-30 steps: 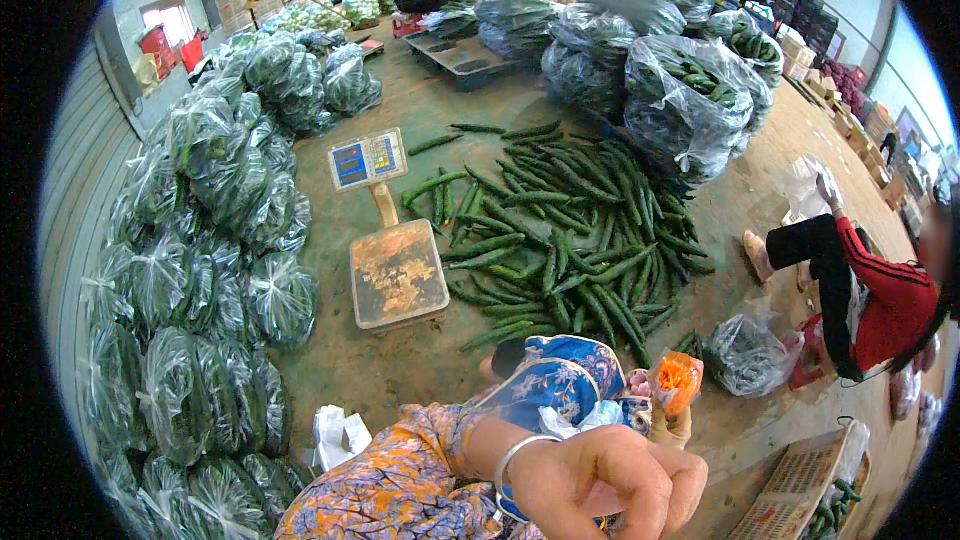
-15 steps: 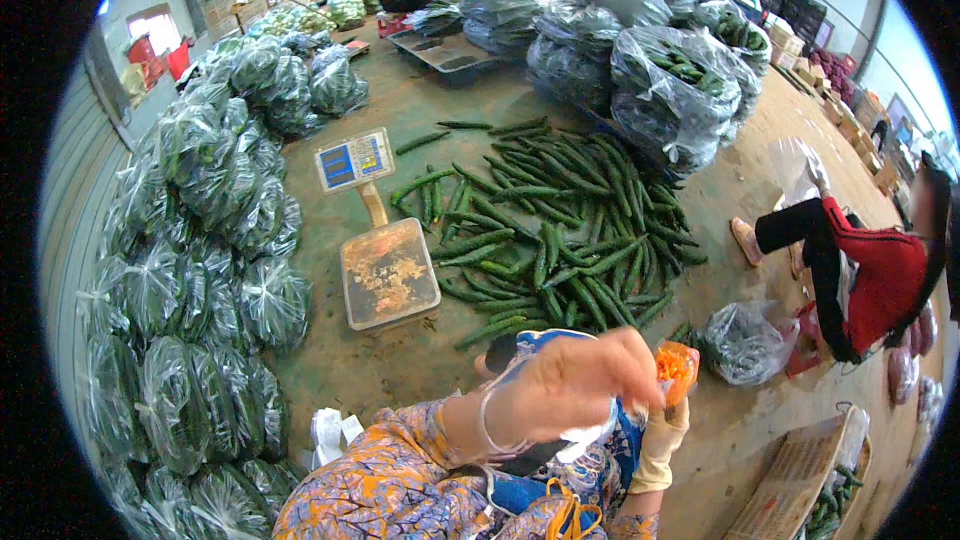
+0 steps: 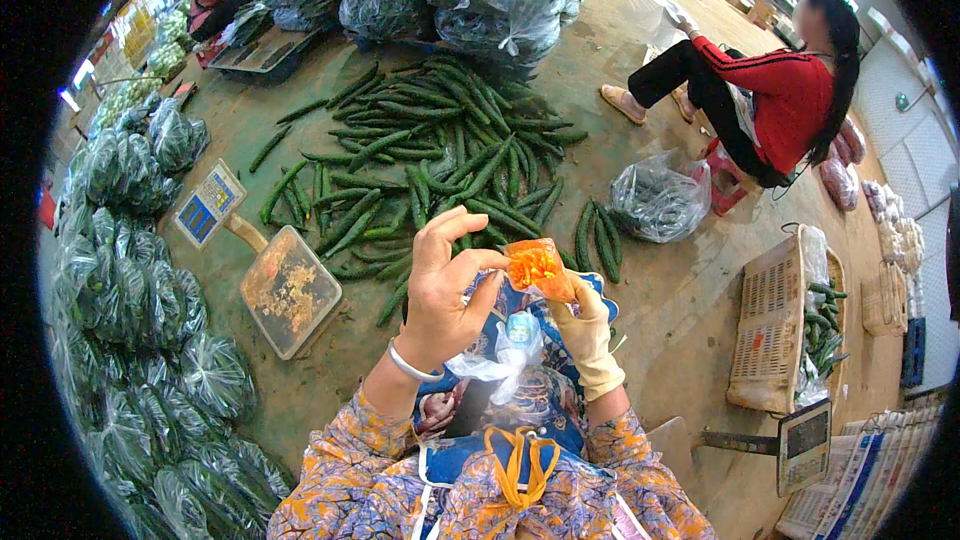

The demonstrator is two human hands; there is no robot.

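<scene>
An orange snack packet [image 3: 555, 285] with its top torn open shows orange strips inside. My right hand [image 3: 588, 340], in a pale yellow glove, is closed around its lower right side. My bare left hand [image 3: 445, 290], with a white band at the wrist, has thumb and forefinger bent into a pinch at the packet's left edge. Whatever may be between those fingertips is too small to make out. Below the hands, a knotted white plastic bag [image 3: 500, 368] rests on my lap. Just beyond lies a large heap of loose cucumbers [image 3: 440, 155] on the floor.
A platform scale [image 3: 290, 292] stands left of the heap. Bagged cucumbers [image 3: 150, 280] line the left; more bags [image 3: 490, 0] stand behind. At right are a seated person in red [image 3: 770, 100], a clear plastic bag [image 3: 662, 198], a crate [image 3: 768, 325] and another scale [image 3: 804, 448].
My left hand has come down from close to the camera to the packet's edge. The view has swung right, showing more of the crate and the second scale.
</scene>
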